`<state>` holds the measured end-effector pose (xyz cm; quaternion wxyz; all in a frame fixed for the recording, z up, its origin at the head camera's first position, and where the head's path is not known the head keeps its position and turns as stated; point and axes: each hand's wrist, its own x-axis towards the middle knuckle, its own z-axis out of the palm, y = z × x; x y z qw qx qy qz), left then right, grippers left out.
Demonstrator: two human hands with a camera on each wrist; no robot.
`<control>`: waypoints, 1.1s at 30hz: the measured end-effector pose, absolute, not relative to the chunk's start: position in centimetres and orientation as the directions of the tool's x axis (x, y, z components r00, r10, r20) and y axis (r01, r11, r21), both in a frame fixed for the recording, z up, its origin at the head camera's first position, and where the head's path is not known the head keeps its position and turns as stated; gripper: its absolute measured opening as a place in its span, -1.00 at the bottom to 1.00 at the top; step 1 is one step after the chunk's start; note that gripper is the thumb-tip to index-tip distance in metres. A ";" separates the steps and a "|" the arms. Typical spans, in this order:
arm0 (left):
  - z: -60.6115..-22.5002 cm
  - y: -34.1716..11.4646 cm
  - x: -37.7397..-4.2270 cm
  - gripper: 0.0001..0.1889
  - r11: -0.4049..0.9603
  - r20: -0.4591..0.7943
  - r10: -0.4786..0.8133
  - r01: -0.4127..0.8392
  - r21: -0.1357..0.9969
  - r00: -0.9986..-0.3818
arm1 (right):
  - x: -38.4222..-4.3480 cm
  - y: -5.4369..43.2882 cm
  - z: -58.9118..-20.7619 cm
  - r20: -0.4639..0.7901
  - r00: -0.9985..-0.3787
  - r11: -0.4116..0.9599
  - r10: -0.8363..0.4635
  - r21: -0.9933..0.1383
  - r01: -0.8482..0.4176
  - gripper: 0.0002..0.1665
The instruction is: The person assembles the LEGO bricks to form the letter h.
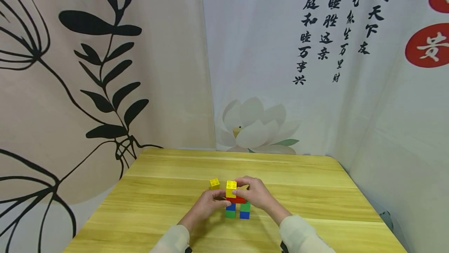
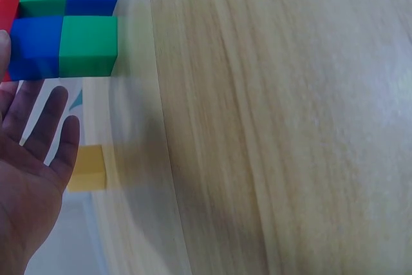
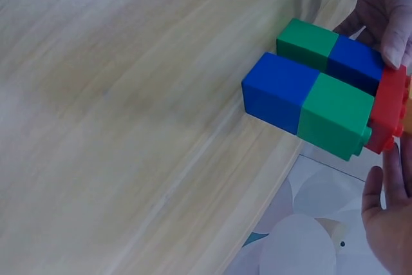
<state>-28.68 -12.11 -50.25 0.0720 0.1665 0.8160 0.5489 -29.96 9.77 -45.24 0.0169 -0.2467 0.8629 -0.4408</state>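
Observation:
Two columns of toy building bricks stand side by side on the table. On the left, a blue brick (image 1: 230,207) tops a green brick (image 1: 230,214); on the right, a green brick (image 3: 338,115) tops a blue brick (image 3: 281,91). A red brick (image 3: 387,107) lies across their tops. My left hand (image 1: 209,204) steadies the red brick, thumb at its edge by the blue one (image 2: 35,46), other fingers spread. Between thumb and forefinger, my right hand (image 1: 258,193) pinches a yellow brick (image 1: 231,187) over the red brick's left end.
Another yellow brick (image 1: 214,184) sits on the wooden table (image 1: 168,190), behind my left hand. Past the table's far edge hangs a printed curtain (image 1: 175,69) with plants and writing; a similar curtain runs along the right side.

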 end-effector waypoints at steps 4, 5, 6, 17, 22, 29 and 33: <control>-50.3 -12.1 -28.8 -0.63 0.344 0.066 0.346 0.192 0.919 -0.936 | -29.9 9.8 -45.1 0.185 -0.873 0.492 -0.452 -0.764 -0.417 -0.56; -50.3 -12.1 -28.8 -0.63 0.344 0.066 0.346 0.191 0.919 -0.936 | -29.9 9.8 -45.1 0.187 -0.872 0.494 -0.453 -0.761 -0.420 -0.56; -50.2 -12.1 -28.7 -0.64 0.343 0.065 0.344 0.190 0.920 -0.937 | -29.9 9.9 -45.1 0.187 -0.872 0.495 -0.452 -0.761 -0.419 -0.56; -50.0 -12.0 -29.0 -0.66 0.325 0.068 0.349 0.189 0.927 -0.935 | -30.1 9.9 -45.1 0.188 -0.867 0.500 -0.461 -0.752 -0.429 -0.56; -50.0 -11.9 -28.8 -0.66 0.331 0.064 0.338 0.182 0.926 -0.939 | -30.0 9.9 -45.2 0.175 -0.872 0.491 -0.457 -0.768 -0.412 -0.57; -50.0 -11.8 -28.6 -0.66 0.333 0.056 0.323 0.169 0.928 -0.945 | -30.0 9.9 -45.3 0.165 -0.875 0.482 -0.455 -0.781 -0.398 -0.57; -50.0 -11.9 -28.4 -0.65 0.345 0.061 0.337 0.184 0.920 -0.940 | -29.9 9.9 -45.3 0.139 -0.884 0.475 -0.447 -0.800 -0.366 -0.55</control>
